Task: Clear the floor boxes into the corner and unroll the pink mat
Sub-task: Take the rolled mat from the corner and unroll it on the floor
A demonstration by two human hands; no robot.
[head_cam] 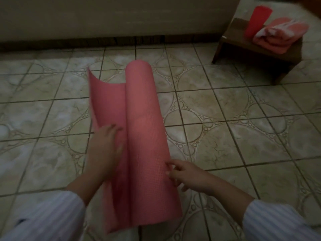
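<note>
While the pink mat (144,136) lies mostly rolled on the tiled floor (225,119), you have both hands on it.
Your left hand (104,145) presses flat, fingers straight, on the loose flap; your right hand (184,173) touches the roll's right side with loosely bent fingers, gripping nothing.

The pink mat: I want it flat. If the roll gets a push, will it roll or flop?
The pink mat is a round roll on smooth floor tiles, so it likely rolls easily. Its loose flap beside the left hand curls upward, suggesting it is flexible and may spring back.
</note>
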